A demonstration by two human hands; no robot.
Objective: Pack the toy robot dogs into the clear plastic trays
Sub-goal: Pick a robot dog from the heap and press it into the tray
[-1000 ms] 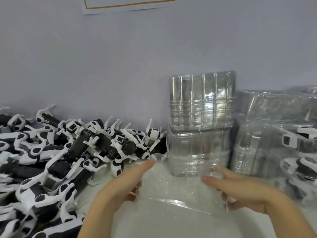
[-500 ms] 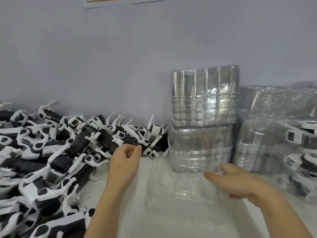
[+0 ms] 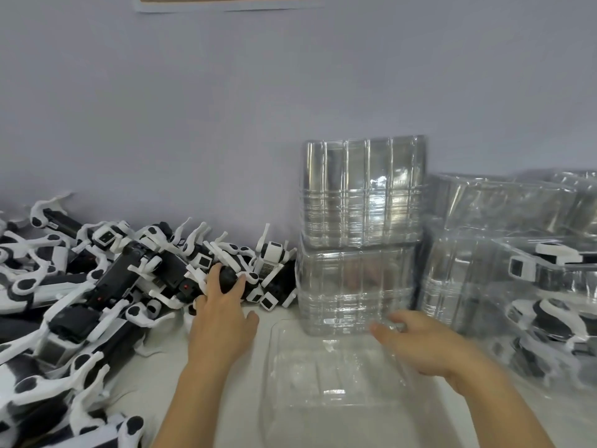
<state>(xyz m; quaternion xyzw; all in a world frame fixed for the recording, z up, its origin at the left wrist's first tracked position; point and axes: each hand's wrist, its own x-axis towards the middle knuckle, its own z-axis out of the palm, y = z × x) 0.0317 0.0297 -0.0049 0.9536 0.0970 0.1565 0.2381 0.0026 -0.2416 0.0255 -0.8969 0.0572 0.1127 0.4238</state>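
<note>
Step in hand: picking one toy robot dog out of the pile to drop into the open tray
Left hand (image 3: 223,305): reaching into the right end of the pile, fingers curled round the black body of a toy robot dog (image 3: 230,277); judged a forming grip, the dog not yet lifted
Right hand (image 3: 416,341): fingers loosely spread and relaxed, holding nothing I can make out, resting at the far right rim of the empty clear tray (image 3: 336,383); contact with the clear plastic is hard to tell
Where the dogs are: a tangled pile of toy robot dogs (image 3: 97,286) covers the left of the white counter (image 3: 206,421), up against the wall; legs interlock
Where the trays are: the empty clear tray lies open side up just in front of the person; a stack of clear trays (image 3: 361,234) stands behind it; packed trays (image 3: 533,286) with dogs inside sit to the right
Doing it well: take the dog by its body, not by a thin white leg, and lift slowly so hooked neighbours fall away
Steadying: keep the right hand on the tray rim, since the light plastic would likely slide or tip
Placement: likely fold the legs in and seat the dog flat in the tray
Risk: dragging several dogs off the pile at once
</note>
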